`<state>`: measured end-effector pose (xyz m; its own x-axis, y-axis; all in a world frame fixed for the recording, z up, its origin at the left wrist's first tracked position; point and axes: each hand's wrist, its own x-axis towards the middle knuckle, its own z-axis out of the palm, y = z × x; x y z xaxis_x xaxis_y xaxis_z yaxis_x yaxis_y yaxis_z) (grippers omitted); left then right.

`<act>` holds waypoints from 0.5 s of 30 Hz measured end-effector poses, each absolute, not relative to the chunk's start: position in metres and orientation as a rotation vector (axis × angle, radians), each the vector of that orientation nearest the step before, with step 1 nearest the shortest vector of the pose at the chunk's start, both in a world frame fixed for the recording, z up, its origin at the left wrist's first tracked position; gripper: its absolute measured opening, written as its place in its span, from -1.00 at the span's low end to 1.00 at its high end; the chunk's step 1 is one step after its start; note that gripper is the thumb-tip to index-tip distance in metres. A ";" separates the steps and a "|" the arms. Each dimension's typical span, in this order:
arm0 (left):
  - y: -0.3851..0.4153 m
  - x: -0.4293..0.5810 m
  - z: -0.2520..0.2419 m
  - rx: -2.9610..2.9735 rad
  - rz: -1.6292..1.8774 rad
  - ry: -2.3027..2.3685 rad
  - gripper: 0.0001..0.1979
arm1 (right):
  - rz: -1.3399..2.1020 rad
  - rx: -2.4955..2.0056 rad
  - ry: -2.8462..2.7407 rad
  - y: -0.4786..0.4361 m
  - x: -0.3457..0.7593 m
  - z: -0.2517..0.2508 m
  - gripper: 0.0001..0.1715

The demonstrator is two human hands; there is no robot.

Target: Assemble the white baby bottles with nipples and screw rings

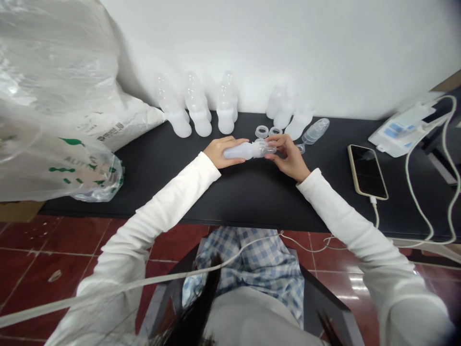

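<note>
Held sideways just above the black table is a frosted white baby bottle, its base pointing left. My left hand is wrapped around the bottle's body. At the other end, the fingers of my right hand close on a clear cap at the bottle's neck; they hide part of it. Just beyond my right hand lie a clear ring and a second ring. Another clear domed cap rests to the right, with a small clear piece near it.
Capped bottles stand in rows along the wall, and uncapped bottles stand further right. Large plastic bags crowd the left side. A phone on a charging cable, a white-and-blue package and loose white cables occupy the right.
</note>
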<state>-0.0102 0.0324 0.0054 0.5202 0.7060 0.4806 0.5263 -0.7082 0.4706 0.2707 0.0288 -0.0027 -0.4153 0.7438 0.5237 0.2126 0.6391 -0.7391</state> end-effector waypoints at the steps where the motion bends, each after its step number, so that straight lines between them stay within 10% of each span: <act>1: 0.031 -0.010 0.007 2.439 0.970 1.020 -0.33 | 0.752 -0.738 -1.945 0.028 0.270 -0.003 -0.64; 15: 0.017 0.005 0.020 1.556 0.746 0.921 -0.35 | 0.590 -0.763 -2.007 0.015 0.267 0.012 -0.46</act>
<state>0.0047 0.0170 0.0199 0.4944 0.8690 -0.0192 0.1619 -0.0704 0.9843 0.2669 0.0146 0.0123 -0.4209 0.7072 0.5681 0.2868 0.6979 -0.6563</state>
